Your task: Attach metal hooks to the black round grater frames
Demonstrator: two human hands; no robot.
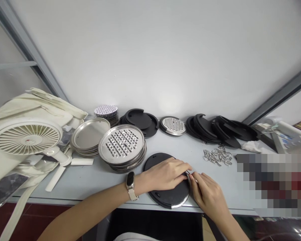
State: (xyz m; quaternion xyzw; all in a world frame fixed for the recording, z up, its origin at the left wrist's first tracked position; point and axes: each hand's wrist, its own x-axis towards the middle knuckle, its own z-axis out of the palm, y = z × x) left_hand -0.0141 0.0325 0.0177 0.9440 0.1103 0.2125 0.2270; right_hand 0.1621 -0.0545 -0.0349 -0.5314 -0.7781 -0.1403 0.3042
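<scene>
A round black disc (163, 199) with a shiny metal rim along its lower right lies flat near the table's front edge. My left hand (165, 172), with a watch on the wrist, lies across it. Its fingers are bent and pressed together at the disc's right edge. At that same edge, my right hand (208, 192) is closed in a pinch on a thin, shiny metal piece, which looks like a wire clip (188, 172). The fingers hide most of it. Farther right is a loose pile of similar wire clips (218, 156).
Left of the disc stand a stack of metal grater plates (122, 144) and a stack of plain metal plates (90, 134). Black rings (140, 122), a black-rimmed grater (173, 125) and more black parts (208, 129) line the wall. A white fan (27, 137) stands far left.
</scene>
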